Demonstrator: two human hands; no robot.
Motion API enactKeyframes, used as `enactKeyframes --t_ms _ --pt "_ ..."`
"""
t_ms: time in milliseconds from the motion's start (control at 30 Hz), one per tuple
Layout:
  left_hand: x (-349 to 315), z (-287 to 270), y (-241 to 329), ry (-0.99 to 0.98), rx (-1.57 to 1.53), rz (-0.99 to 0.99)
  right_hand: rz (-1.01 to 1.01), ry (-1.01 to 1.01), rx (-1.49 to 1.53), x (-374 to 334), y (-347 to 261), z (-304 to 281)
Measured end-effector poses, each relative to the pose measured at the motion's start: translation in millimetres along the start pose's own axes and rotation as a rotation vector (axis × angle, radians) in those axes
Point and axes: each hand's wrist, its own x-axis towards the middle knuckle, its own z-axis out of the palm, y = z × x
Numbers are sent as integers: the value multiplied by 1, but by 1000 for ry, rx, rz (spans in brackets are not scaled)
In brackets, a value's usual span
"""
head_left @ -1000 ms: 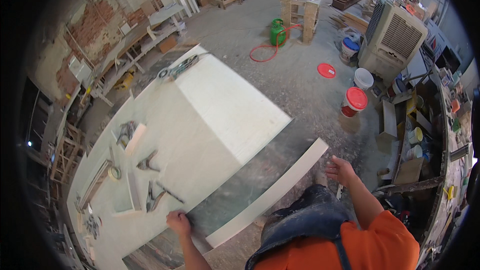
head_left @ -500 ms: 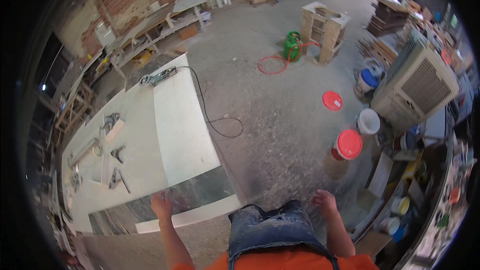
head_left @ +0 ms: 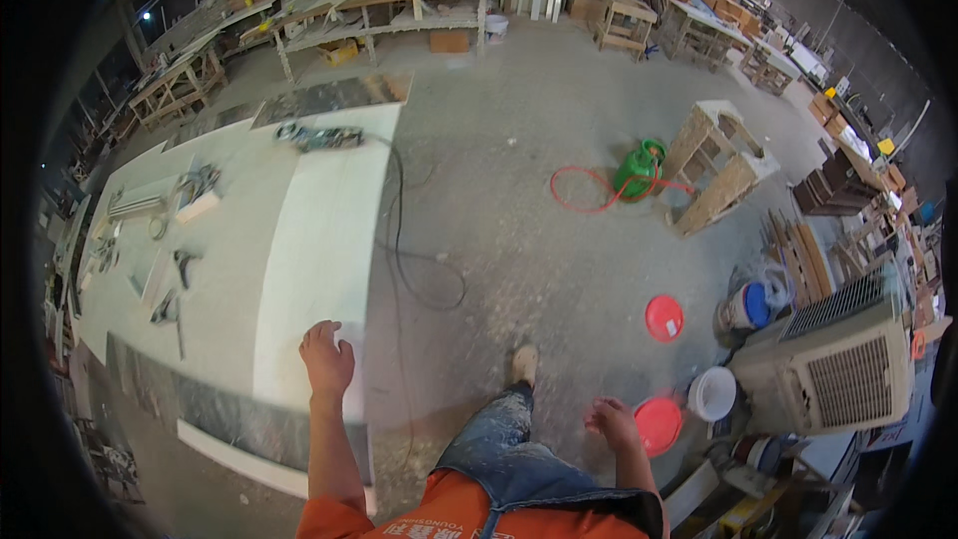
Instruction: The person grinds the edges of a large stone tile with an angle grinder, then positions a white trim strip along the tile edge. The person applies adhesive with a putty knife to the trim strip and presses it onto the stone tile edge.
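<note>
Okay so I'm off the near end of the counter (head_left: 235, 205) now. A second ago my left hand (head_left: 327, 357) was down by the dark slab (head_left: 200, 389) along the counter's near end; it's since gone further up and sits over the white panel (head_left: 319, 240) at the counter's right edge. Can't tell from my view if it's touching. Those fingers are loosely spread, thumb away from the rest.

My right hand (head_left: 611, 421) was next to the end of the white strip (head_left: 244, 462) before. Now it's out over the floor to the right of the counter, overlapping the edge of the red-lidded bucket (head_left: 661, 429) in my view. It's pretty blurry, fingers look half curled, and I honestly can't tell whether they've got hold of anything.

The white strip hasn't gone anywhere, it's lying along the near edge of the counter, beside the dark slab. The grinder (head_left: 324, 137) is also where it was at the counter's far end. View's swung right too, and a shoe (head_left: 524, 364) now shows on the floor right of the counter.
</note>
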Motion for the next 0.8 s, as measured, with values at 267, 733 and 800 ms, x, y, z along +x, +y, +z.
enactKeyframes --t_ms 267,733,800 --pt "190 125 163 -73 -132 62 -29 119 -73 144 -194 -28" --pt "500 224 228 139 -13 -279 37 -36 -162 554 -492 125" --pt "541 227 231 216 -1 -345 -26 -287 -201 655 -560 169"
